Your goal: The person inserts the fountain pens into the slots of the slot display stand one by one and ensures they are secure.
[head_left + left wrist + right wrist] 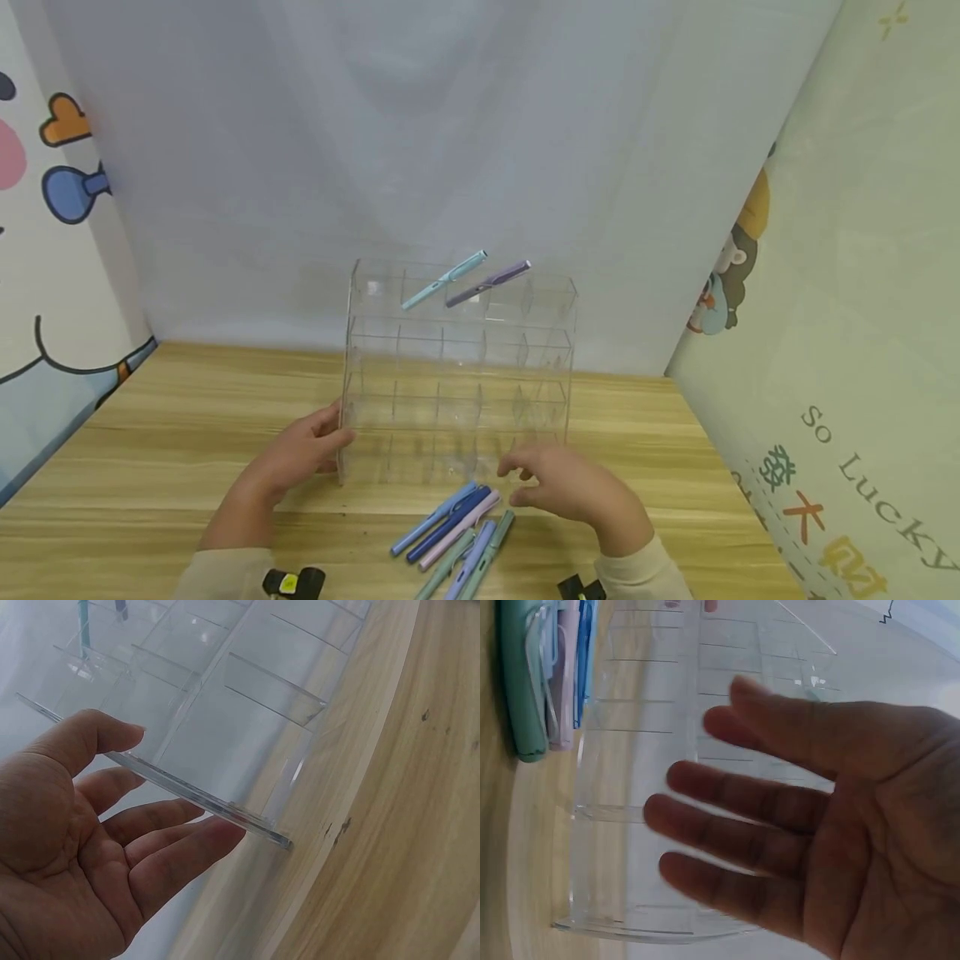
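A clear acrylic tiered rack (457, 398) with divided compartments stands upright on the table. My left hand (306, 450) holds the rack's left side panel (202, 796), thumb at the inner side and fingers along the outer face. In front of the rack's lower right, my right hand (566, 490) hovers with nothing in its relaxed fingers (727, 832). Just left of it lies a group of capped pens: light blue (433, 518), dark blue (448, 523), pink (459, 531), lavender (471, 560) and green (487, 554). A pale teal pen (445, 280) and a purple pen (489, 283) lean slanted in the top tier.
The wooden table (637, 433) runs back to a pale grey curtain (465, 150). A printed cartoon panel (52, 275) borders the left side, and a cream panel with lettering (840, 333) borders the right.
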The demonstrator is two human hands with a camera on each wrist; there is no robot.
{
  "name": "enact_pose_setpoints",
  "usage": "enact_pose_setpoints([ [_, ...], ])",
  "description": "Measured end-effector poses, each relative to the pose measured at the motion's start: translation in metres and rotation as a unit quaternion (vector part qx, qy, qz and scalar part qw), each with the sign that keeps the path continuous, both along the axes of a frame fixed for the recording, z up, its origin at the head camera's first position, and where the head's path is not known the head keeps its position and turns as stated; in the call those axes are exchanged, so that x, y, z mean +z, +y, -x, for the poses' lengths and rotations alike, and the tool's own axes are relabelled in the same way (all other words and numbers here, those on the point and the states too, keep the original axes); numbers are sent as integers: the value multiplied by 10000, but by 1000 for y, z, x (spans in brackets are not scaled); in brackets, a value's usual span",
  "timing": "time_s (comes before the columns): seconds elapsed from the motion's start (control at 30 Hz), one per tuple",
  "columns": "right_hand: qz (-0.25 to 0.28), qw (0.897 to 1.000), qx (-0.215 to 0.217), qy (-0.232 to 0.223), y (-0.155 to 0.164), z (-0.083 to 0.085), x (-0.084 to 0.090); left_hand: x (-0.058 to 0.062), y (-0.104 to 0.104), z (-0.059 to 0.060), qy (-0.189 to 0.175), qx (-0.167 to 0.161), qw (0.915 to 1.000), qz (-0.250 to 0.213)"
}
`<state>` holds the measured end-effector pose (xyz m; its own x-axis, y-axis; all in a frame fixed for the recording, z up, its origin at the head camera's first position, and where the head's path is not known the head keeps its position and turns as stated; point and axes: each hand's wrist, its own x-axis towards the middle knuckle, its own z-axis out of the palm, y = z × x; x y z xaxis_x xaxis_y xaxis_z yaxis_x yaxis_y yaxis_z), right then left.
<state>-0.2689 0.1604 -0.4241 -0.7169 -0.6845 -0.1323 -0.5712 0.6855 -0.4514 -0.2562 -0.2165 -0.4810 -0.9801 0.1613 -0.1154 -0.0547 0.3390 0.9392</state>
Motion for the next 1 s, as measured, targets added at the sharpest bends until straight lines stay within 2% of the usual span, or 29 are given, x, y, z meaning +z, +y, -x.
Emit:
enact_pose_setpoints([
  [0.13,-373,9991,-95,-168,-6,-3,-8,0,-1,-1,-10,0,10000,-11],
  [0.37,-898,9959,-115,-50,-15,-3,-20,-1,-2,0,-5,-16,10000,-23],
  [0.67,-1128,9931,45,304,-18,-3,-30,-1,-2,1,-3,-8,10000,15],
  [1.0,-1403,9894,-179,319,-23,-4,-38,-1,0,0,-27,44,10000,0],
])
